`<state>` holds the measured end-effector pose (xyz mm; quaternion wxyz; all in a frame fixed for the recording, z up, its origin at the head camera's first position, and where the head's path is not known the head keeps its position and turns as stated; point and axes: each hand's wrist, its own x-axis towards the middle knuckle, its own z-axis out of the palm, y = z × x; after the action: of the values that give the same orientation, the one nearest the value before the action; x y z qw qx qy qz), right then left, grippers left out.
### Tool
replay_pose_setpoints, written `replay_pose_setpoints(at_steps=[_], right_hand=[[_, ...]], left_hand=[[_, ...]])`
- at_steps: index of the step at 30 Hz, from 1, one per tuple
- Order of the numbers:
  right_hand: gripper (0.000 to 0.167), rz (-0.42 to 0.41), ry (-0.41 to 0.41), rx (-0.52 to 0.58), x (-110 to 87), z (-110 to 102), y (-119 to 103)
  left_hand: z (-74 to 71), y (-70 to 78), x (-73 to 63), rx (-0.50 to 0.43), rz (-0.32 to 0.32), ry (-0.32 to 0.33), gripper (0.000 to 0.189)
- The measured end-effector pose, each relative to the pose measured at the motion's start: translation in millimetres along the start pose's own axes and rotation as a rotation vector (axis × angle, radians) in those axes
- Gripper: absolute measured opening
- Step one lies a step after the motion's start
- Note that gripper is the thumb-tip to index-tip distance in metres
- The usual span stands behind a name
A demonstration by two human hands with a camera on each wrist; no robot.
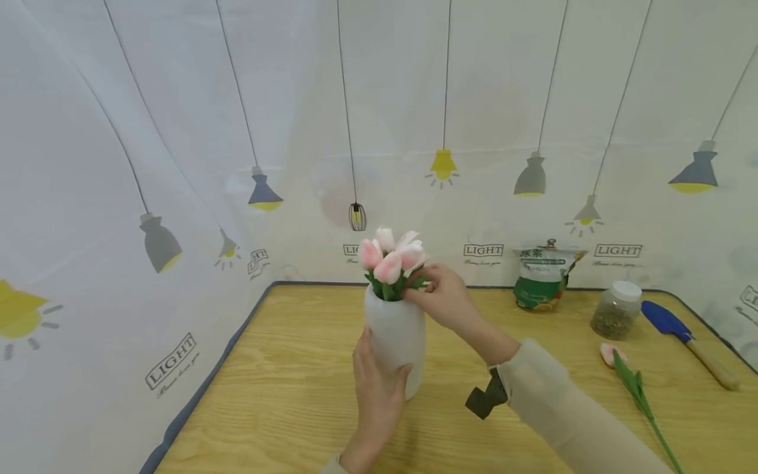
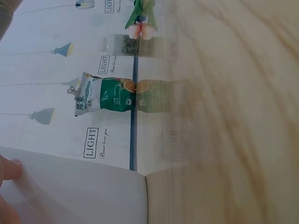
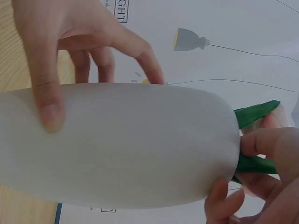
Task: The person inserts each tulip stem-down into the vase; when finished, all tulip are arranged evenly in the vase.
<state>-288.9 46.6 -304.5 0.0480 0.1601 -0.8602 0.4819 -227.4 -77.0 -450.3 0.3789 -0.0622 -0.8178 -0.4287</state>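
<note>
A white vase (image 1: 408, 336) stands on the wooden table, holding a bunch of pink-and-white tulips (image 1: 387, 268) with green leaves. Low on its side, my left hand (image 1: 374, 392) grips the vase, thumb on the near face and fingers around the far side in the right wrist view. At the rim, my right hand (image 1: 447, 299) pinches a tulip by its green stem or leaves (image 3: 256, 164); the fingers partly hide the exact hold. The left wrist view shows the vase wall (image 2: 84, 191) and only some fingertips (image 2: 10, 169) at the edge.
To the right lies a single tulip (image 1: 636, 388). Behind it are a white-lidded jar (image 1: 616, 313) with dark contents, a blue trowel (image 1: 669, 322) with a wooden handle, and a clipped green-and-white bag (image 1: 540, 283). A lamp-printed curtain (image 1: 296, 99) borders the table.
</note>
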Motion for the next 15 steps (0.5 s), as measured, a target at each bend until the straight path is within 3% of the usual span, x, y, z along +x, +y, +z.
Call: replay_pose_setpoints(at_steps=[6,10,15], right_hand=[[0.035,0.111,-0.051,-0.034,6.6,3,-7],[0.033,0.032,-0.053,0.015,3.7,5,0],[0.030,-0.113,0.100,0.071,-9.2,2,17]], left_hand=[[-0.2,-2.6,-0.2,-0.015,0.006,0.009,0.090],[-0.1,-3.3,-0.5,-0.006,0.007,0.012,0.091],[3.3,-2.6,0.6,-0.005,-0.004,0.014,0.092]])
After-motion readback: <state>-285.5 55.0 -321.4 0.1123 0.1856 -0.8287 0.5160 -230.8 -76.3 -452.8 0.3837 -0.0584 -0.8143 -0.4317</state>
